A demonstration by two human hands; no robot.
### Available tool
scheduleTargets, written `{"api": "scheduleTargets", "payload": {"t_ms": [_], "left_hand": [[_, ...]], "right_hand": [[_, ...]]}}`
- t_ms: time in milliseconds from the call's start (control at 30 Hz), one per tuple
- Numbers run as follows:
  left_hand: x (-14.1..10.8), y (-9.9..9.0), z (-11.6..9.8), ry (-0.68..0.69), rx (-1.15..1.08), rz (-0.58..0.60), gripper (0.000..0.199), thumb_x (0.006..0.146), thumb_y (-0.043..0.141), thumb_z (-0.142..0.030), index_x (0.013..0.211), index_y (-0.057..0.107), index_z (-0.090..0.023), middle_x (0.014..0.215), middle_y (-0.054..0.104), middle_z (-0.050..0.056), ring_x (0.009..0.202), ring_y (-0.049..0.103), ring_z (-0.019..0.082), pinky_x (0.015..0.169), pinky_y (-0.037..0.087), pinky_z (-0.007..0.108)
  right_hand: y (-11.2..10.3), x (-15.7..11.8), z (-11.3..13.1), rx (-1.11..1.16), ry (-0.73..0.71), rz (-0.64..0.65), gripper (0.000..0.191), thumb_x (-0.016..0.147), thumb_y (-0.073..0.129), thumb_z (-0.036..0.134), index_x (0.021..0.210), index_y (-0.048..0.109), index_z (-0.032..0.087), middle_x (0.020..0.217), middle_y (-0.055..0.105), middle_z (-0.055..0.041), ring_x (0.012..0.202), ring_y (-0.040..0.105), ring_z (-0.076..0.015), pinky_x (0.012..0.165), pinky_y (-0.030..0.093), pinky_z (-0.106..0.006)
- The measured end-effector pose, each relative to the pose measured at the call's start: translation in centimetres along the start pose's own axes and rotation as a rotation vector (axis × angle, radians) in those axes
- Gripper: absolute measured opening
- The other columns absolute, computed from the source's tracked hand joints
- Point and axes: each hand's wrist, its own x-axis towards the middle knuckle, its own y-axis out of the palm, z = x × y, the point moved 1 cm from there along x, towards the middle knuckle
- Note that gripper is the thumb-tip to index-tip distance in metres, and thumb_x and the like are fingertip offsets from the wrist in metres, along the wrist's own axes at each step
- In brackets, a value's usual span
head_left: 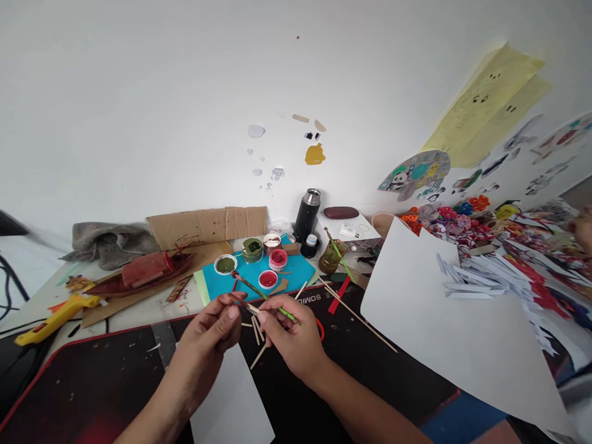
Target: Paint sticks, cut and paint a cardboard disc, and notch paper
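our left hand [210,338] has its thumb and fingers pinched together on the reddish end of a small stick [252,308], and our right hand [296,340] clamps the pale end between thumb and forefinger. we also keep a paintbrush [252,288] in the right hand, its green handle running among the fingers and its reddish tip pointing toward the back edge of the bench [55,287]. the small stick is held up over the middle of the bench, thin, partly coloured, partly bare; our fingers hide much of it. below lie loose pale sticks [256,331] on a black mat [124,376]. nearer the back edge, we see open paint pots [278,259] on a blue sheet [217,284].
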Motion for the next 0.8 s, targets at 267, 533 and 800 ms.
{"api": "scheduleTargets", "payload": {"t_ms": [267, 533, 800], "left_hand": [[2.1, -3.3, -2.8, 0.141, 0.357, -0.012, 0.057, 0.056, 0.105, -0.063, 0.090, 0.087, -0.022, 0.089, 0.074, 0.008, 0.086, 0.067, 0.025, 0.070, 0.054, 0.031], [1.3, -3.6, -5.1, 0.198, 0.536, 0.055, 0.035, 0.060, 0.105, -0.047, 0.074, 0.083, -0.025, 0.080, 0.076, 0.007, 0.077, 0.067, 0.026, 0.057, 0.047, 0.027], [1.1, -3.9, -5.6, 0.183, 0.608, 0.111, 0.030, 0.059, 0.105, -0.038, 0.082, 0.088, -0.027, 0.075, 0.076, 0.006, 0.069, 0.066, 0.024, 0.055, 0.046, 0.027]], "right_hand": [[-1.7, -0.2, 0.7, -0.151, -0.038, 0.038, 0.013, 0.095, 0.073, 0.033, 0.089, 0.075, 0.021, 0.072, 0.065, 0.0006, 0.058, 0.057, -0.0139, 0.053, 0.047, -0.025], [-2.3, -0.5, 0.7, -0.300, -0.068, 0.066, 0.011, 0.096, 0.072, 0.031, 0.090, 0.077, 0.022, 0.071, 0.067, 0.0011, 0.058, 0.058, -0.0142, 0.054, 0.044, -0.026], [-2.7, -0.4, 0.8, -0.425, -0.121, 0.072, 0.012, 0.095, 0.073, 0.030, 0.091, 0.080, 0.022, 0.076, 0.073, -0.0016, 0.066, 0.063, -0.0162, 0.056, 0.043, -0.025]]}}
